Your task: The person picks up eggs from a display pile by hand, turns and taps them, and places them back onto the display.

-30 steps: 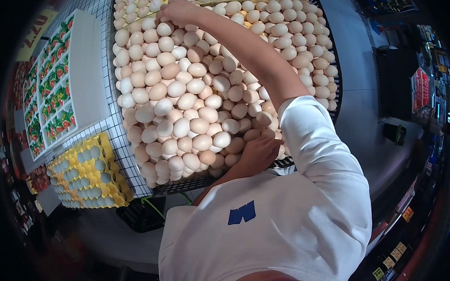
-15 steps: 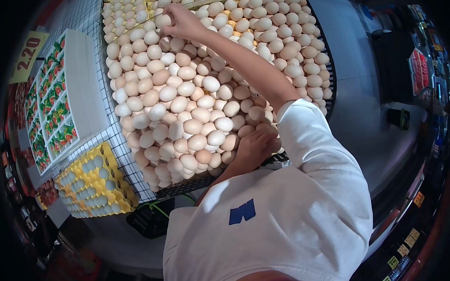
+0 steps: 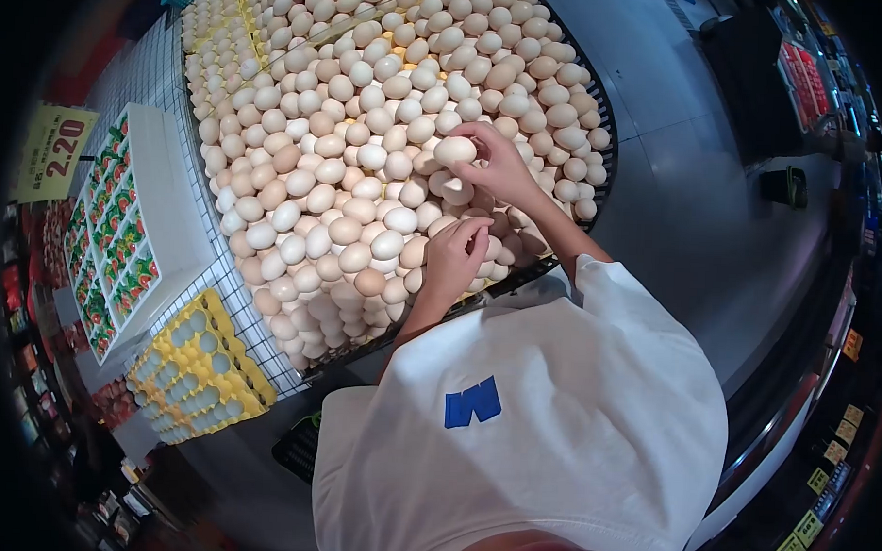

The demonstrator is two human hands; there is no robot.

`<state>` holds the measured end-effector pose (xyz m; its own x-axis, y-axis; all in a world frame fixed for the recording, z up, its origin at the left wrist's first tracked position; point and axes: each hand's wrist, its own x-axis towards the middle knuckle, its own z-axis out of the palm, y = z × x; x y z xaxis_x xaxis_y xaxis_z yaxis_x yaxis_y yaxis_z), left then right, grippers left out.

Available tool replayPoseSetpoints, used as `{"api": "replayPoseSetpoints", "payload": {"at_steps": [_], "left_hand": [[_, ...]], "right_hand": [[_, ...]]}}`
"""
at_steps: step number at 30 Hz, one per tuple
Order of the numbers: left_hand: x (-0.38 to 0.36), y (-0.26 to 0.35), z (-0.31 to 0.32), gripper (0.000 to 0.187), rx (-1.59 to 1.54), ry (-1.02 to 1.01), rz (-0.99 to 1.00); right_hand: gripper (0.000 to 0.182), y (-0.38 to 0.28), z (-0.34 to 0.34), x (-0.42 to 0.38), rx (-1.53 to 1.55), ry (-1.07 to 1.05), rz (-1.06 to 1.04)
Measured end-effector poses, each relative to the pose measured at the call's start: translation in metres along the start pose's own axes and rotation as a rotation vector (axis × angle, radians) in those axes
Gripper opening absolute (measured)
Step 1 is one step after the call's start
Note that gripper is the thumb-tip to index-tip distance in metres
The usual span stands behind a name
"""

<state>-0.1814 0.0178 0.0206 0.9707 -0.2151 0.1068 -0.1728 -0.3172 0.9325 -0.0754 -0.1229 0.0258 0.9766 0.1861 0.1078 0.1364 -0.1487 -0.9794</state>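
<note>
In the head view, my right hand [image 3: 503, 168] pinches a pale egg [image 3: 454, 151] between thumb and fingers, above the front right part of a large heap of eggs [image 3: 328, 171]. Directly under the held egg, another egg [image 3: 458, 191] shows close to my fingers. My left hand [image 3: 455, 258] is nearer my body, low over the heap's front edge, its fingers curled inward. I cannot tell what lies within its fingers. Brown and cream eggs surround both hands.
A black crate rim [image 3: 606, 150] borders the heap on the right. Left of it stand a yellow egg tray [image 3: 253, 366] with pale bluish eggs, a white box [image 3: 176, 213] of packs with red-and-green print, and a yellow price sign [image 3: 52, 153]. A black bin [image 3: 782, 186] stands at right.
My right hand has come back from the far left of the heap to the front right, with an egg in its fingers. My left hand has lifted and shifted slightly left.
</note>
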Motion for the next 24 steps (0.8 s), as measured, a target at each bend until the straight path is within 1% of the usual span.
{"api": "replayPoseSetpoints", "payload": {"at_steps": [1,2,4,5,6,8,9,11,12,15,18,20,24], "left_hand": [[-0.001,-0.003,0.001,0.013,0.007,0.002,-0.018],[-0.004,-0.005,0.001,0.013,0.012,-0.004,-0.01],[-0.005,-0.007,0.001,0.014,0.003,0.013,-0.082],[-0.006,-0.012,0.003,0.015,0.001,0.036,-0.066],[-0.006,-0.015,0.004,0.015,0.005,0.037,-0.06],[-0.009,-0.018,0.004,0.016,-0.016,0.071,-0.081],[-0.01,-0.018,0.005,0.017,-0.031,0.095,-0.075],[-0.011,-0.017,0.007,0.017,-0.009,0.114,-0.085],[-0.012,-0.016,0.007,0.017,0.01,0.127,-0.098],[-0.014,-0.009,0.01,0.017,0.032,0.189,-0.101],[-0.019,-0.005,0.018,0.017,0.029,0.249,-0.148],[-0.023,-0.001,0.029,0.018,0.018,0.315,-0.227],[-0.019,0.015,0.057,0.019,0.032,0.386,-0.287]], "right_hand": [[0.046,-0.001,-0.011,-0.013,0.04,0.033,0.042],[0.046,-0.001,-0.023,-0.024,0.043,0.043,0.036],[0.047,-0.002,-0.046,-0.04,-0.069,0.151,0.089],[0.046,0.004,-0.059,-0.041,-0.115,0.185,0.073],[0.043,0.009,-0.074,-0.037,-0.273,0.22,-0.009],[0.041,0.003,-0.101,-0.017,-0.416,0.296,-0.094],[0.041,0.005,-0.114,-0.006,-0.412,0.295,-0.099],[0.04,0.01,-0.137,0.02,-0.685,0.29,-0.245],[0.04,0.015,-0.145,0.031,-0.68,0.285,-0.256],[0.039,0.032,-0.155,0.054,-0.87,0.107,-0.204],[0.038,0.044,-0.162,0.067,-0.906,0.051,-0.253],[0.037,0.05,-0.169,0.075,-0.901,0.003,-0.251],[0.037,0.06,-0.18,0.084,-0.851,-0.084,-0.366]]}}
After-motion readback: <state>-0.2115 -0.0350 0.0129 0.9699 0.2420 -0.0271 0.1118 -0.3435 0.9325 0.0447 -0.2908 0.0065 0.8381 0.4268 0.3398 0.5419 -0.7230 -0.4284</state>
